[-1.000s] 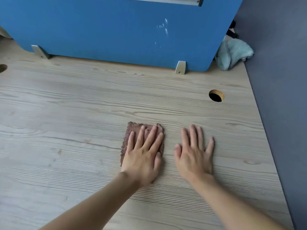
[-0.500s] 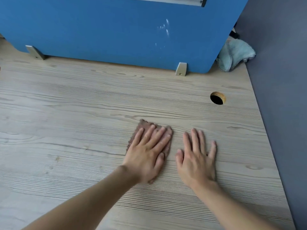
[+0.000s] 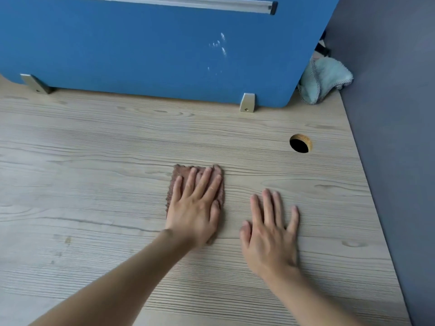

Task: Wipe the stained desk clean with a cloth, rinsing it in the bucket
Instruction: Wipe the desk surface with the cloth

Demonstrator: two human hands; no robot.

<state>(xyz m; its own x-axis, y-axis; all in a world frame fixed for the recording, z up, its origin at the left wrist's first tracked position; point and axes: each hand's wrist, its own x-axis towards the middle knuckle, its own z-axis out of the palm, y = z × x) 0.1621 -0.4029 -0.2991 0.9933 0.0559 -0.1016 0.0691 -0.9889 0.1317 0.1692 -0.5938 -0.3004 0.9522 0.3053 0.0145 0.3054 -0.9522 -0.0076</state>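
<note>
Two bare forearms reach over a pale wood-grain desk (image 3: 94,161). The right hand (image 3: 270,231) lies flat on the bare surface, palm down, fingers spread and extended, holding nothing. Just beside it, and apart from it, the left hand (image 3: 196,205) presses flat, fingers straight and slightly fanned, on a folded brown cloth (image 3: 180,171); the hand pins the cloth against the desk rather than closing around it, and the cloth's nubbly far edge shows beyond the fingertips. A small brownish stain (image 3: 67,240) marks the desk well to the left of the cloth, with fainter specks nearer the viewer. Beyond the cloth and to its right, a round cable hole (image 3: 300,143) opens in the desktop. Farther still, a blue partition panel (image 3: 141,48) stands along the desk's back edge on two metal brackets (image 3: 247,102), with whitish smudges on its face. A crumpled light-blue cloth (image 3: 322,78) sits far right of the brown one, wedged between the partition's end and a grey side panel (image 3: 395,114).
</note>
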